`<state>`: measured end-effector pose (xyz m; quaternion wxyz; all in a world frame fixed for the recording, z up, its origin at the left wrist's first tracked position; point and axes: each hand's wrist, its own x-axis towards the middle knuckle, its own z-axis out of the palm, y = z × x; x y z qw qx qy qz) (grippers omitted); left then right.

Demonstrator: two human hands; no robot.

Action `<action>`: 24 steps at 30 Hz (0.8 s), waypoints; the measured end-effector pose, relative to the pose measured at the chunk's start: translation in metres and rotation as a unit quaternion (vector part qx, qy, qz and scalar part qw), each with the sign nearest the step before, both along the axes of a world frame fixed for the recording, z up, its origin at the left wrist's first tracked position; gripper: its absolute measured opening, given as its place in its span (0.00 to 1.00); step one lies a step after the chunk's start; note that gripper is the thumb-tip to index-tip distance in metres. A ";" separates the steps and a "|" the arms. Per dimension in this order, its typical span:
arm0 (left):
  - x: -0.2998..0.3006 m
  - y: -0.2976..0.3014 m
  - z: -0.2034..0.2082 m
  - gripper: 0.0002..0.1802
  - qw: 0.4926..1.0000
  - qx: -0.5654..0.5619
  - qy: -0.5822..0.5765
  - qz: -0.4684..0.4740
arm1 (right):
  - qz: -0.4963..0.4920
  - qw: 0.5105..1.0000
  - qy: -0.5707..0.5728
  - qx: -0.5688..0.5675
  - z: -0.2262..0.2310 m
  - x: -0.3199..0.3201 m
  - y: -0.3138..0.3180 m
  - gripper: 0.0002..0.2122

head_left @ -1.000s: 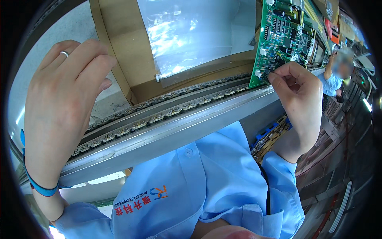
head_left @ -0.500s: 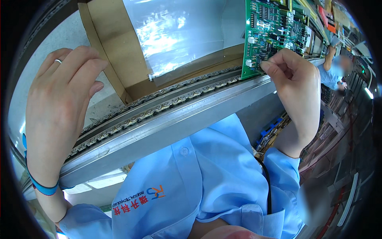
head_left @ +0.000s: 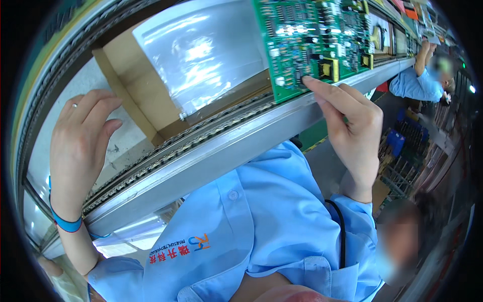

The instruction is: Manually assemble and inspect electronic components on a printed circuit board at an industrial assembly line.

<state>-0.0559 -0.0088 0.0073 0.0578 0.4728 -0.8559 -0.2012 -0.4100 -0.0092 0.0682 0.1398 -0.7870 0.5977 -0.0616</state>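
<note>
A green circuit board (head_left: pixel 283 91), crowded with small parts, lies over the conveyor at the upper middle right. My right hand (head_left: pixel 349 118) reaches its near edge, with index finger and thumb drawn together at a small dark component (head_left: pixel 305 79) on the board. Whether that part is fixed to the board is hard to make out. Beside it stands a yellow-framed transformer (head_left: pixel 329 69). At the left, my left hand (head_left: pixel 79 143) hovers above the conveyor with loosely bent fingers apart, holding nothing. A blue band (head_left: pixel 66 225) circles that wrist.
Between the hands, a shallow cardboard box (head_left: pixel 113 85) holds a clear plastic bag (head_left: pixel 201 60). A chain (head_left: pixel 216 120) and metal rail (head_left: pixel 201 147) cross in front of me. Another person in blue (head_left: pixel 415 84) is at the far right.
The view has shifted, so the board shows further left, with more of its right part in sight. My right fingertips remain at the dark component; my left hand still holds nothing.
</note>
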 end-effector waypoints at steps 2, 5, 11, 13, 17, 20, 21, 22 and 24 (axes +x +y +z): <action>0.002 -0.002 -0.002 0.14 1.000 0.001 0.002 0.006 | 0.022 0.999 -0.029 -0.038 -0.011 -0.006 0.000 0.14; 0.000 -0.006 0.000 0.13 1.000 0.012 0.008 0.026 | 0.038 0.996 -0.009 -0.079 -0.017 -0.010 0.005 0.15; 0.004 -0.013 0.001 0.12 0.996 0.050 -0.011 0.073 | 0.067 0.987 -0.005 -0.146 -0.019 -0.021 0.002 0.17; 0.004 -0.014 0.000 0.11 0.995 0.055 -0.019 0.083 | 0.047 0.985 -0.034 -0.161 -0.018 -0.035 0.001 0.14; -0.001 -0.017 -0.004 0.11 0.996 0.028 -0.001 0.082 | -0.173 0.951 -0.176 -0.184 -0.015 -0.066 0.001 0.08; -0.001 -0.019 -0.007 0.11 0.993 0.056 -0.007 0.100 | -0.185 0.946 -0.190 -0.188 -0.019 -0.086 -0.003 0.06; -0.001 -0.019 -0.007 0.10 0.993 0.058 -0.002 0.103 | -0.189 0.941 -0.209 -0.189 -0.021 -0.088 -0.003 0.05; -0.001 -0.020 -0.008 0.10 0.993 0.059 0.003 0.106 | -0.180 0.949 -0.187 -0.179 -0.021 -0.087 -0.005 0.04; -0.003 -0.022 -0.010 0.10 0.993 0.058 -0.001 0.107 | -0.181 0.948 -0.196 -0.170 -0.028 -0.088 -0.007 0.04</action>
